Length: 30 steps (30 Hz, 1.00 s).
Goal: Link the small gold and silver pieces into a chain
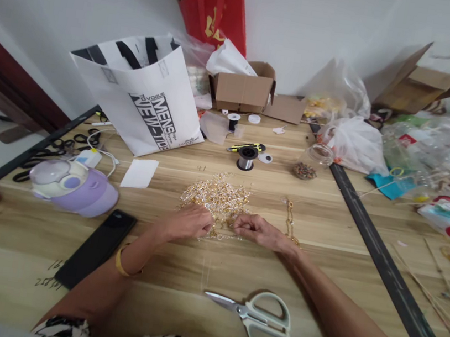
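Observation:
A heap of small gold and clear bead chain pieces (217, 192) lies on the wooden table in front of me. At its near left edge is my left hand (190, 223), fingers curled into a pinch. Opposite it, my right hand (256, 230) is also closed, thumb and fingertips pressed together at the heap's near right edge. What either pinch holds is too small to make out. A thin beaded strand (219, 237) with a small ring stretches across the gap just below both hands. Beside my right wrist lies a gold chain (289, 218). Scissors (249, 312) with pale handles rest nearer my body, blades apart.
Behind the heap stand a wire spool (246, 158), a cutter knife (246, 147) and a jar of beads (305, 171). To the left are a phone (96, 248), a purple bottle (75, 187) and a white paper bag (150, 102). Plastic bags (354, 142) crowd the right.

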### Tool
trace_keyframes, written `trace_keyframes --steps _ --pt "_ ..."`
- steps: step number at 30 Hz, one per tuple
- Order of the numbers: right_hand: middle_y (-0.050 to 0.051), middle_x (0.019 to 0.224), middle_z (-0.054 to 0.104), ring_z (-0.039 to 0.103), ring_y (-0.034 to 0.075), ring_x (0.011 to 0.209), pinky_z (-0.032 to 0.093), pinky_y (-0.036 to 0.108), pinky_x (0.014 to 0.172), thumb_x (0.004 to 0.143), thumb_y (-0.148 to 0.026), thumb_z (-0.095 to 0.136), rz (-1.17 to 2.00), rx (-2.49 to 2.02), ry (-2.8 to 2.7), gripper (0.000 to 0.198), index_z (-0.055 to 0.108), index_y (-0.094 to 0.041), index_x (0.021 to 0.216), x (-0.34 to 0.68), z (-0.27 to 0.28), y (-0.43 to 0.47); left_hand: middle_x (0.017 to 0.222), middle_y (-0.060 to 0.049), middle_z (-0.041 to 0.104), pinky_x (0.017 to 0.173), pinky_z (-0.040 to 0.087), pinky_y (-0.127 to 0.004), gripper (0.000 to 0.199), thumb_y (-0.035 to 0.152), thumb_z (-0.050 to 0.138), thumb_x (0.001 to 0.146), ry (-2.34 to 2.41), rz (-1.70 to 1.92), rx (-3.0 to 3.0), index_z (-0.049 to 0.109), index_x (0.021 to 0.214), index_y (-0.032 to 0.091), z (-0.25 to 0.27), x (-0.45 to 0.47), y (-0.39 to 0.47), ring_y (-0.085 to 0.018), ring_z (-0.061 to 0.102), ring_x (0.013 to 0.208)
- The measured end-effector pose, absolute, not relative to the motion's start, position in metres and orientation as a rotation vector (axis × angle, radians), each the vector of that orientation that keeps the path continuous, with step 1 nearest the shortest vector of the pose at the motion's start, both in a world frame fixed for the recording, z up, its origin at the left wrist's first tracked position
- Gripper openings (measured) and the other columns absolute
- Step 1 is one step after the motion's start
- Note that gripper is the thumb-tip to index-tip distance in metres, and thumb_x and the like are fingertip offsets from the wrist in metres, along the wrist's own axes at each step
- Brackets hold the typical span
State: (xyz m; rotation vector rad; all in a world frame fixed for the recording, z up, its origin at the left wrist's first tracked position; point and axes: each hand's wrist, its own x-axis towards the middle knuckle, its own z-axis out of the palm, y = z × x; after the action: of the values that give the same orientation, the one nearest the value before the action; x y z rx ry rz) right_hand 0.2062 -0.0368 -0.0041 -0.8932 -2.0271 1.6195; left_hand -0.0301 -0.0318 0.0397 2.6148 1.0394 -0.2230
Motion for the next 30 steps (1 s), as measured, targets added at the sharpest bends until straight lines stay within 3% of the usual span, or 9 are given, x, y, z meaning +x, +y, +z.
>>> trace_keyframes --steps 4,8,17,22,30 --pt "-0.008 0.054 0.031 0.026 0.006 0.049 0.019 0.020 0.045 0.089 -0.036 0.051 1.622 -0.897 -2.031 0.024 0.052 -0.014 0.079 0.206 -0.004 -0.037 0.069 -0.004 0.064 0.063 0.036 -0.024 0.018 0.011 0.048 0.076 1.018 -0.231 2.632 0.061 0.065 0.015 0.041 -0.031 -0.030 -0.016 0.057 0.067" --pt "-0.008 0.054 0.032 0.027 0.006 0.049 0.019 0.020 0.046 0.088 -0.036 0.052 1.608 -0.914 -2.048 0.023 0.053 -0.014 0.080 0.207 -0.005 -0.036 0.072 -0.001 0.065 0.064 0.038 -0.022 0.013 0.010 0.053 0.072 1.008 -0.013 2.516 0.065 0.071 0.016 0.042 -0.033 -0.023 -0.014 0.057 0.069" --pt "-0.008 0.054 0.032 0.027 0.006 0.048 0.020 0.020 0.045 0.087 -0.039 0.053 1.630 -0.913 -2.037 0.026 0.053 -0.014 0.079 0.207 -0.003 -0.035 0.073 -0.006 0.070 0.061 0.047 -0.022 0.015 0.024 0.065 0.070 0.969 0.444 1.768 0.065 0.073 0.010 0.029 -0.029 -0.012 -0.013 0.063 0.065" --pt "-0.008 0.054 0.033 0.028 0.007 0.048 0.021 0.020 0.046 0.087 -0.039 0.053 1.631 -0.921 -2.039 0.026 0.054 -0.014 0.081 0.207 -0.004 -0.035 0.072 -0.008 0.069 0.061 0.047 -0.022 0.014 0.021 0.068 0.068 0.959 0.525 1.562 0.061 0.072 0.009 0.025 -0.020 -0.018 -0.013 0.063 0.065" --pt "-0.005 0.060 0.040 0.031 0.007 0.053 0.025 0.020 0.051 0.086 -0.037 0.054 1.618 -0.854 -2.008 0.025 0.055 -0.013 0.080 0.205 0.001 -0.036 0.064 0.000 0.060 0.057 0.043 -0.020 0.014 0.018 0.068 0.065 0.950 0.621 1.447 0.058 0.070 0.011 0.017 -0.004 -0.026 -0.009 0.055 0.059"
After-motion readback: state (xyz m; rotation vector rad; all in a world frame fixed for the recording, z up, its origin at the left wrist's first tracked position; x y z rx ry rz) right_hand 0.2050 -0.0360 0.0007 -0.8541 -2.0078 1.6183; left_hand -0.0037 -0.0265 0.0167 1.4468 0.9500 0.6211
